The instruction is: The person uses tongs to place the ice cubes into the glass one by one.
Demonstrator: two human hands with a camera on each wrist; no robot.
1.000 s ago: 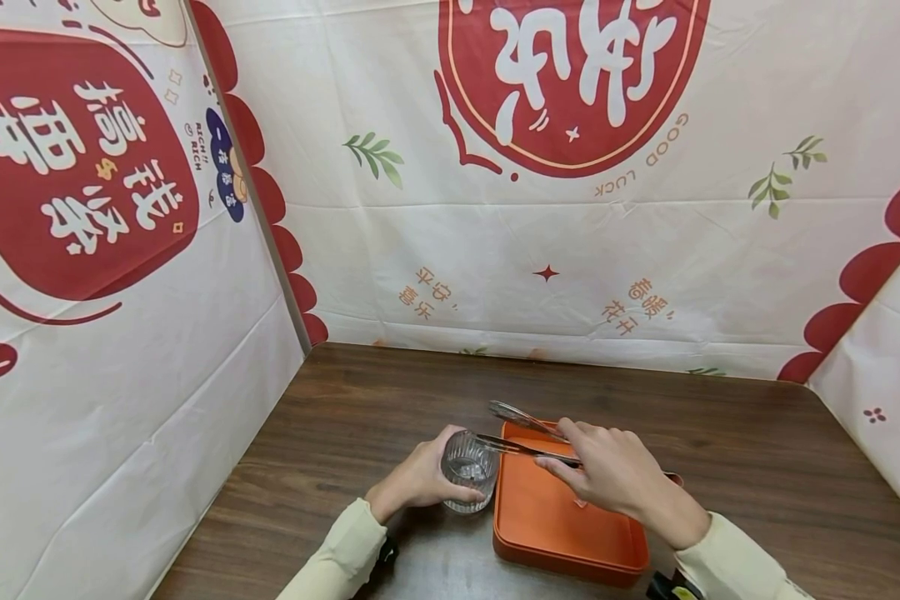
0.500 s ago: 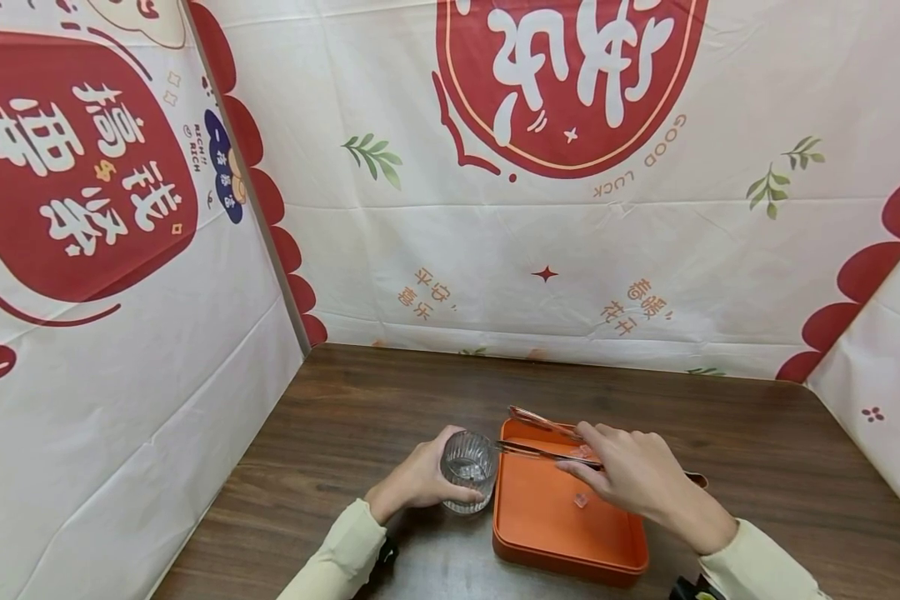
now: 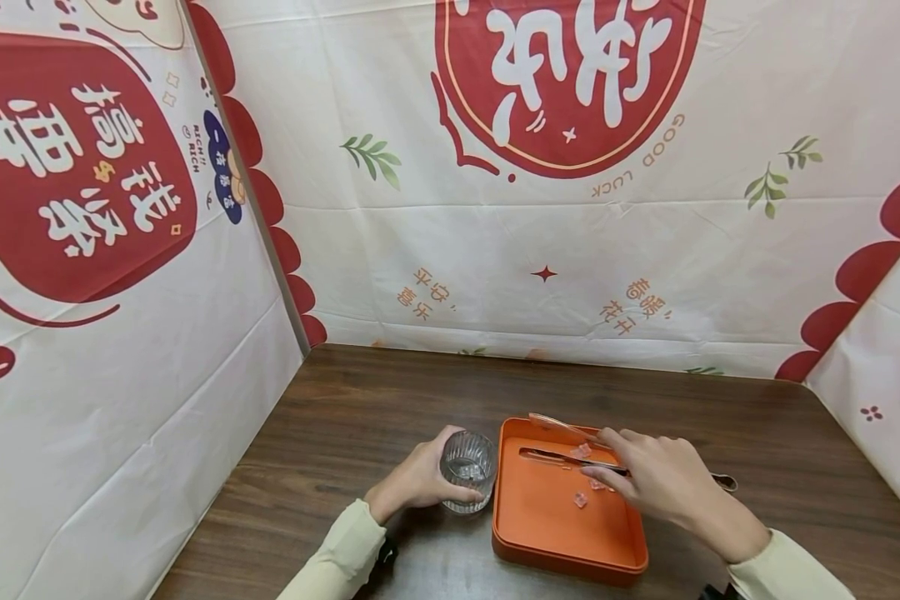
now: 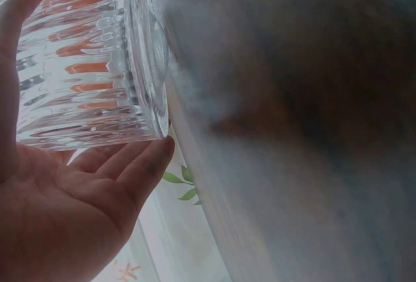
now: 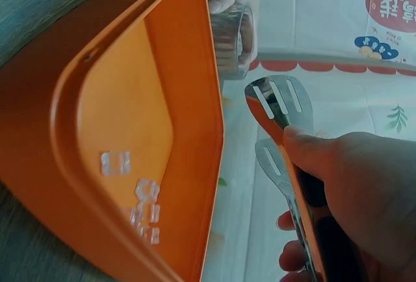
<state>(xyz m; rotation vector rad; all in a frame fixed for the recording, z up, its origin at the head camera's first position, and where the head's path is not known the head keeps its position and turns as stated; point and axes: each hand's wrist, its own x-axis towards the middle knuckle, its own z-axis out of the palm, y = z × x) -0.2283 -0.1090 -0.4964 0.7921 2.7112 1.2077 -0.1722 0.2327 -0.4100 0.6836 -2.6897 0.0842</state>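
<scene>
My left hand (image 3: 420, 477) grips a ribbed clear drinking glass (image 3: 468, 468), thumb on the near side and fingers round the far side. Up close in the left wrist view, the glass (image 4: 84, 67) shows its thick base. My right hand (image 3: 658, 479) holds metal serving tongs (image 3: 570, 458) above the orange tray (image 3: 528, 533), their two arms spread apart. Slotted heads on the tongs (image 5: 276, 97) show in the right wrist view, with nothing between them. Several small clear cubes (image 3: 581, 499) lie on the tray floor, some partly hidden by the tongs and right hand.
A dark wooden table (image 3: 375, 383) bears everything, with the glass close to the tray's left wall. White printed cloth (image 3: 480, 233) hangs behind the table and along both sides.
My right hand has moved right with the tongs, from beside the glass to over the tray, uncovering more of the cubes. The left hand and glass stay put.
</scene>
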